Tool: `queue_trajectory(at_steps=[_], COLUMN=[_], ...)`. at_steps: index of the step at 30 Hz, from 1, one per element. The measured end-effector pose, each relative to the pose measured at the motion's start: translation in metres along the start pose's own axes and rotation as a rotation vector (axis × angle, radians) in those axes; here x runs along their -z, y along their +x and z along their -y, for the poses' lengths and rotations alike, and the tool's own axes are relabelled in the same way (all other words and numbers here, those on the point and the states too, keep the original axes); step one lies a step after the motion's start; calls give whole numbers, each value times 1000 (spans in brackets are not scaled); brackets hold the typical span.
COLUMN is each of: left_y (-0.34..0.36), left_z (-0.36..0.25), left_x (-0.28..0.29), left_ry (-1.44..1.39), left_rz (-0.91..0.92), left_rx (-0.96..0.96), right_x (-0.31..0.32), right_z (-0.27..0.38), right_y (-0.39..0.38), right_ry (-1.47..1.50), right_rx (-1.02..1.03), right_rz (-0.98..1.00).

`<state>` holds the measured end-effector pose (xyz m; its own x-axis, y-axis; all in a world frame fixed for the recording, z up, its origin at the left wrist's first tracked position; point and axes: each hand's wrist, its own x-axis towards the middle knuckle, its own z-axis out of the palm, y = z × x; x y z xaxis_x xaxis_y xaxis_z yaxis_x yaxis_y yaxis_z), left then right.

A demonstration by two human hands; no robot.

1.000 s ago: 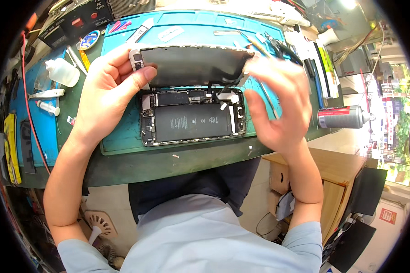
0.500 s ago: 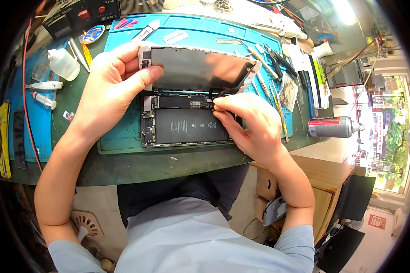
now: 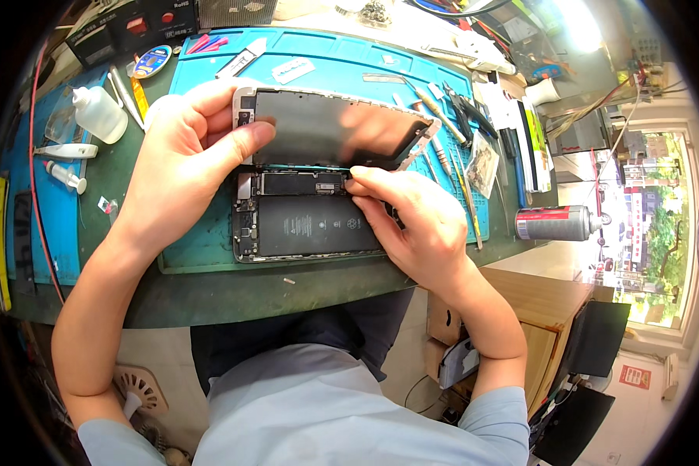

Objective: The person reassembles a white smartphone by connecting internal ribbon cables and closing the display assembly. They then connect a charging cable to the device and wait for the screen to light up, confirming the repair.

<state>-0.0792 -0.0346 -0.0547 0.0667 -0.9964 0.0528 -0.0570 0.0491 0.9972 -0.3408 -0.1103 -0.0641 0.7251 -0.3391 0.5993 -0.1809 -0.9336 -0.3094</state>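
An opened phone lies on a teal mat, its black battery (image 3: 303, 225) and circuit board exposed. My left hand (image 3: 190, 159) grips the left end of the detached-edge screen panel (image 3: 318, 124), thumb on its dark back, holding it tilted up behind the phone body. My right hand (image 3: 408, 221) is closed, thumb and forefinger pressed at the right end of the board where the screen's dark cables run down. Whatever lies under those fingertips is hidden.
Screwdrivers, tweezers and pliers (image 3: 466, 109) lie right of the phone, with a spray can (image 3: 555, 224) at the bench's right edge. A plastic bottle (image 3: 99, 116), syringe (image 3: 64, 175) and solder spool (image 3: 153, 60) are at left. A wooden cabinet (image 3: 540, 295) stands below at right.
My right hand has come down and inward from right of the screen, fingers closing over the board's right end. My left hand still holds the screen raised. The view has shifted slightly.
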Motion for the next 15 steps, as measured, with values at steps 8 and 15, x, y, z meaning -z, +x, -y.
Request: queue_trajectory(at_steps=[8,15], left_y=[-2,-1], left_z=[-2,2], left_x=[-10,-6], left_ry=[-85,-71], left_rz=[-78,-57], left_rx=[-50,-25], right_x=[2,3], right_z=[0,-2], right_y=[-1,-3], right_ry=[-38,-17], right_rx=[21,-1], right_rz=[20,25])
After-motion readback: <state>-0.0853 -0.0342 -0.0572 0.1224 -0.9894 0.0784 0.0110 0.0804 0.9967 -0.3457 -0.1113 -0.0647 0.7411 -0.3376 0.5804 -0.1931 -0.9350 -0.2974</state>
